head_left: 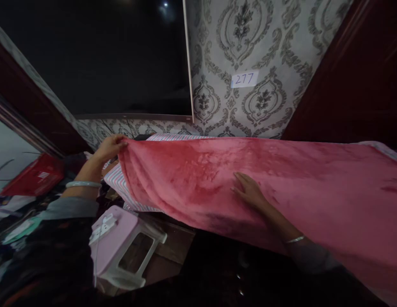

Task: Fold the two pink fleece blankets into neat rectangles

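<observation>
A pink plush blanket [301, 183] lies spread over a long surface below the wall, its left end lifted into loose folds. My left hand [109, 147] pinches the blanket's far left corner and holds it up a little. On the middle of the blanket rests my right hand [248, 189], palm down with the fingers apart. Striped cloth [117, 179] in white, pink and blue shows from under the blanket at the left and along the back edge. What lies beneath the blanket is hidden.
A pink and white plastic stool [121, 238] stands in front, bearing a white power strip [104, 228]. Clutter and a red bag [38, 175] lie at the left. A large dark television [121, 59] hangs above; a paper label marked 277 [245, 79] is on the patterned wall.
</observation>
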### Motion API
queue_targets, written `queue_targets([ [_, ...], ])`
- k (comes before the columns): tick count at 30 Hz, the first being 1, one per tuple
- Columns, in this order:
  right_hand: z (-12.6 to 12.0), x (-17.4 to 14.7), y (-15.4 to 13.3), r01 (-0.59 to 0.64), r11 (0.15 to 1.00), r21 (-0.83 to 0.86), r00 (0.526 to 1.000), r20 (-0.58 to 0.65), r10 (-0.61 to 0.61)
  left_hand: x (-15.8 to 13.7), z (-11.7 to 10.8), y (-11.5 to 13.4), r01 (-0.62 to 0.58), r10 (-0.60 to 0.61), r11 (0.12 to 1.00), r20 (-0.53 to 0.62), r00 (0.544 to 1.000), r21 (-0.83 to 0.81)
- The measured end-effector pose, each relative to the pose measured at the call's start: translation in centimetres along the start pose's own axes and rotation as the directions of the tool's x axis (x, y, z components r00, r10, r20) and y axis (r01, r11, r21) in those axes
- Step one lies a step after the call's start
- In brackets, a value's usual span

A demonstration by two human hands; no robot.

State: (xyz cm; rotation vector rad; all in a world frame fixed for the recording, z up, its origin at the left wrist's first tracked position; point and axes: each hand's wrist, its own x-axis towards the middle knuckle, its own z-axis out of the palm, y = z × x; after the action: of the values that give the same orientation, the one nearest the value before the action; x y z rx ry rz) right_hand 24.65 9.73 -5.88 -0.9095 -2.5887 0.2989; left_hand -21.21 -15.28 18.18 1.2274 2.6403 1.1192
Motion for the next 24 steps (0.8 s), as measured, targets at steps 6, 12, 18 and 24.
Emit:
queue_targets([
  [6,0.3,2.2,-2.0,0.028,1.0,-0.006,0.999,-0.031,-0.028,0.1,-2.1,3.0,-0.031,0.039,0.994,-0.076,0.996,0.105],
  [12,-0.7,3.2,-4.3,0.019,1.0,0.013,1.0,-0.024,-0.018,0.7,-3.8,4.0,-0.072,0.084,0.992,-0.123,0.989,0.1],
  [18,-2.0,3.1,-6.1,-0.03,0.998,0.049,0.998,0.055,0.028,1.4,-4.8,4.5,-0.099,0.122,0.984,-0.158,0.98,0.145],
  [24,-2.1,2.5,-6.7,-0.102,0.995,0.009,0.995,-0.003,0.102,0.6,-4.8,6.4,-0.103,0.133,0.977,-0.155,0.979,0.186],
])
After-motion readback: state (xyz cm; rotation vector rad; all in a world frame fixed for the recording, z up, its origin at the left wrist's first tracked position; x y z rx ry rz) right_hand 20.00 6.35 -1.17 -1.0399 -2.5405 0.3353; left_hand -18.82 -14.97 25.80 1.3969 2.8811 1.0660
